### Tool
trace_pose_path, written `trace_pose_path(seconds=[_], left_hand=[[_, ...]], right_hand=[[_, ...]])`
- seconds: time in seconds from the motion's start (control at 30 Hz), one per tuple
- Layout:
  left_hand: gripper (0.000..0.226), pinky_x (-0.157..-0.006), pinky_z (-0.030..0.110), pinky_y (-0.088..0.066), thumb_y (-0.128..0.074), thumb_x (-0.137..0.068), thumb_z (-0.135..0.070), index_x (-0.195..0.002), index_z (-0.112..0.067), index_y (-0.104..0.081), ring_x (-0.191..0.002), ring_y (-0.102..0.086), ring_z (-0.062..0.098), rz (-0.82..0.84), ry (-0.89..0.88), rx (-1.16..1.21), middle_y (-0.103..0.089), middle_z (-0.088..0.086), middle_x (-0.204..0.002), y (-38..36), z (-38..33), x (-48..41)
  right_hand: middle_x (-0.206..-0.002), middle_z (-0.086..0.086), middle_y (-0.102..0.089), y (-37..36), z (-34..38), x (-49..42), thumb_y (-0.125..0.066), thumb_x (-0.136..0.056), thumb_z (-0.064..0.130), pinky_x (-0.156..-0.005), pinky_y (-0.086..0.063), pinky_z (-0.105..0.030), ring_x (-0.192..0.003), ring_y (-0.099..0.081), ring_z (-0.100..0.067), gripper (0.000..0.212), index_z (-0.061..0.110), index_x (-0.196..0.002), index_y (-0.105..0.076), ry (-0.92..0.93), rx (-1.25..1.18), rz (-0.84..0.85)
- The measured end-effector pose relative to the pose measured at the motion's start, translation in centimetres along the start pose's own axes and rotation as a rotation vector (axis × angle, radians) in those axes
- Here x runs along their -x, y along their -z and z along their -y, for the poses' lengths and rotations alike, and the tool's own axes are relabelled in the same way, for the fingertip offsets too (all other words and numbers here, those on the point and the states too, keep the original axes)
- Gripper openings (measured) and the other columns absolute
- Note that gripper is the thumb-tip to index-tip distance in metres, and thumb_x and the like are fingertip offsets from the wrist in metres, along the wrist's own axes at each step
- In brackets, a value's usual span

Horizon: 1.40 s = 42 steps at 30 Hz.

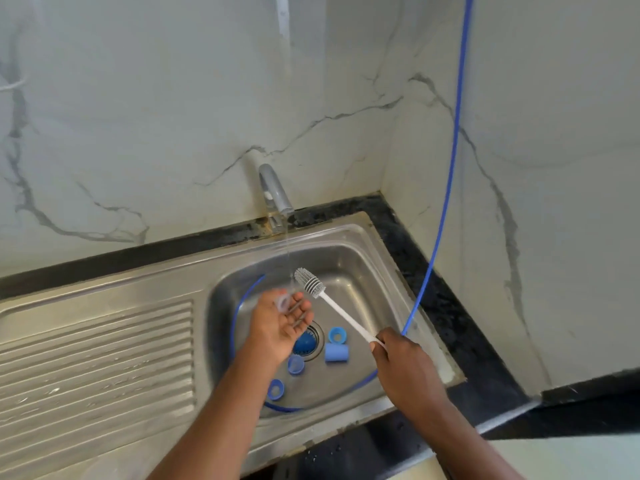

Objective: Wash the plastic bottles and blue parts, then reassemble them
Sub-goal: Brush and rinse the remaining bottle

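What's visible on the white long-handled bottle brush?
The white long-handled bottle brush has a straight plastic-looking handle and a grey-white cylindrical head of ribbed, silicone-looking bristles. The right hand grips the handle's near end. It is held in the air over the steel sink basin, tilted, head up and away from the person, beside the tap's water stream; contact with the water is unclear.

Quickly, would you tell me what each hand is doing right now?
Left hand: open, palm up, a small clear ring resting on its fingers.
Right hand: closed round the white brush handle.
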<state>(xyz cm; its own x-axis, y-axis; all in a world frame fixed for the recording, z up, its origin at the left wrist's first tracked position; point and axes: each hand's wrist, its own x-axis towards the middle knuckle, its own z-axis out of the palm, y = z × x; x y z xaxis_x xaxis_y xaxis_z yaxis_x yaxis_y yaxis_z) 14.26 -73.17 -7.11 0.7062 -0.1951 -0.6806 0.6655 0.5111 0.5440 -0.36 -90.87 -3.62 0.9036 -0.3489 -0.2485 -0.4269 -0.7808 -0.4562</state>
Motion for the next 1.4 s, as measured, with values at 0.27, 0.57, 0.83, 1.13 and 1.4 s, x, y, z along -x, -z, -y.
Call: trace_pose_path(seconds=[0.27,0.57,0.83,1.13,1.4], left_hand=[[0.017,-0.065,0.032,-0.056,-0.053,-0.098,-0.022,-0.105,-0.007,-0.06,-0.066,-0.066,0.019,0.2,0.249,-0.17,-0.069,0.008,-0.084,-6.6,9.8,0.3],[0.022,-0.067,0.031,-0.052,-0.054,-0.103,-0.032,-0.09,-0.016,-0.062,-0.063,-0.066,0.018,0.303,0.378,-0.299,-0.071,0.006,-0.079,-11.0,15.1,3.1],[0.022,-0.07,0.033,-0.051,-0.05,-0.104,-0.035,-0.102,-0.016,-0.063,-0.069,-0.066,0.018,0.236,0.312,-0.33,-0.074,0.008,-0.095,-10.4,13.8,1.3],[0.016,-0.07,0.033,-0.052,-0.054,-0.103,-0.03,-0.103,-0.015,-0.06,-0.074,-0.065,0.02,0.165,0.237,-0.294,-0.076,0.01,-0.101,-8.3,11.2,-0.3],[0.007,-0.079,0.032,-0.055,-0.065,-0.097,-0.019,-0.097,-0.014,-0.061,-0.081,-0.069,0.017,0.154,0.139,-0.303,-0.076,0.009,-0.112,-6.3,9.4,-2.3]], right_hand=[[-0.085,0.005,-0.058,1.7,-5.8,3.0,-0.047,-0.103,0.037,-0.064,-0.041,-0.032,-0.074,-0.053,-0.017,0.018,0.026,-0.089,-0.052,-0.246,0.006,-0.165],[-0.095,-0.006,-0.06,3.9,-13.5,6.5,-0.054,-0.101,0.023,-0.069,-0.042,-0.033,-0.084,-0.057,-0.027,0.014,0.012,-0.097,-0.062,-0.51,0.112,-0.344],[-0.114,-0.021,-0.058,2.4,-12.6,-4.7,-0.06,-0.087,0.003,-0.09,-0.044,-0.043,-0.104,-0.058,-0.043,0.023,0.002,-0.111,-0.06,-0.325,0.185,-0.295],[-0.113,-0.007,-0.059,1.0,-12.7,-12.2,-0.058,-0.092,0.019,-0.087,-0.046,-0.033,-0.107,-0.059,-0.026,0.02,0.018,-0.112,-0.055,-0.2,0.455,-0.266],[-0.107,-0.016,-0.059,2.1,-12.8,-11.1,-0.057,-0.091,0.004,-0.081,-0.042,-0.036,-0.1,-0.056,-0.036,0.017,0.006,-0.107,-0.062,-0.177,0.003,-0.444]])
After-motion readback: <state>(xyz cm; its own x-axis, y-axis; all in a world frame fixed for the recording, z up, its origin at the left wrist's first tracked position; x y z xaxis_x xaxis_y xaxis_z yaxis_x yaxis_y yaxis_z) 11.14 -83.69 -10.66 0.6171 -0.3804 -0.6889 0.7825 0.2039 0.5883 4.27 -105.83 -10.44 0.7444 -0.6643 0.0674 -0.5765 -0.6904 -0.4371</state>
